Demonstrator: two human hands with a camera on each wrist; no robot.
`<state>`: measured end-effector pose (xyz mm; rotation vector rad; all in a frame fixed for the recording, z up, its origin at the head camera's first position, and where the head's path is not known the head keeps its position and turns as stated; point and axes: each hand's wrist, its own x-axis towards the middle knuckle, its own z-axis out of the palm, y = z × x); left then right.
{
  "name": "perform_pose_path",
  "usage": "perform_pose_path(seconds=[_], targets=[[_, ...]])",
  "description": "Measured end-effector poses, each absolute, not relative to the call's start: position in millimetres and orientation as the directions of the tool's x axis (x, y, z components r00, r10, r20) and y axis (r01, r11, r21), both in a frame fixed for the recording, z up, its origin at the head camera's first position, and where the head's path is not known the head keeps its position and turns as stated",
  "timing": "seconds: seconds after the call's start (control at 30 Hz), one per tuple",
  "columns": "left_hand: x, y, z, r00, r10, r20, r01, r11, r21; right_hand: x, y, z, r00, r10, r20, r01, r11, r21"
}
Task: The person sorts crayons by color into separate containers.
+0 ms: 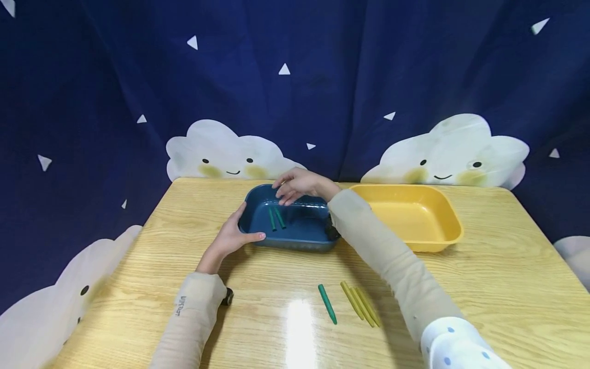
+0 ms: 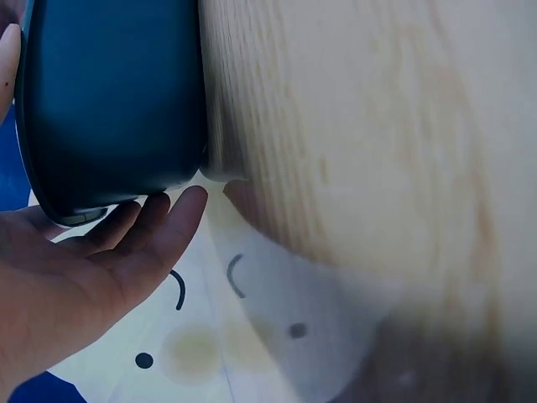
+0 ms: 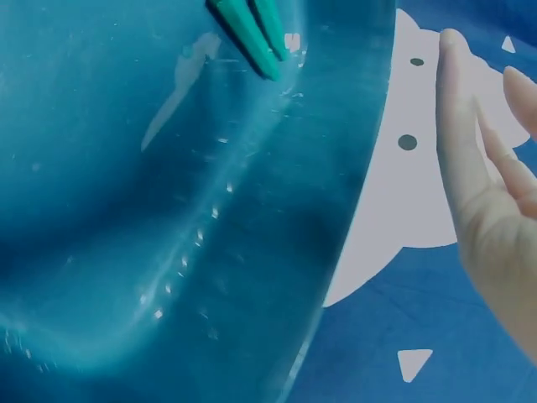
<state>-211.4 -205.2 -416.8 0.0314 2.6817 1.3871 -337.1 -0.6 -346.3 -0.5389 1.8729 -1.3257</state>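
Observation:
A dark blue plastic basin (image 1: pixel 295 241) stands on the table with two green crayons (image 1: pixel 277 219) lying inside it. My left hand (image 1: pixel 230 233) holds the basin's left end, thumb along the near rim and fingers against the outer wall. In the left wrist view those fingertips (image 2: pixel 189 210) touch the outside of the basin. Above the basin's far rim hovers my right hand (image 1: pixel 301 184), its fingers loose and nothing in them. The right wrist view shows the same two green crayons (image 3: pixel 252 38) on the basin floor, apart from that hand.
A yellow basin (image 1: pixel 454 225) stands to the right of the blue one. On the wooden table (image 1: pixel 258 318) nearer me lie one green crayon (image 1: pixel 328 304) and three yellow crayons (image 1: pixel 361 306) side by side. A dark blue curtain (image 1: pixel 318 92) with clouds hangs behind the table.

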Motion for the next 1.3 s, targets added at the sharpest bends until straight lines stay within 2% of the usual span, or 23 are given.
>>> perform_pose_path(seconds=[0.57,1.3], targets=[[-209,-203,-412,-0.99,0.08,-0.115,-0.049,0.571,0.819,-309,25,-331,-0.575,-0.78,-0.247,0.03,0.282,-0.959],[-206,-202,-413,-0.99,0.068,-0.127,-0.066,0.573,0.817,-261,66,-337,-0.676,-0.737,0.005,-0.09,0.077,-0.993]])
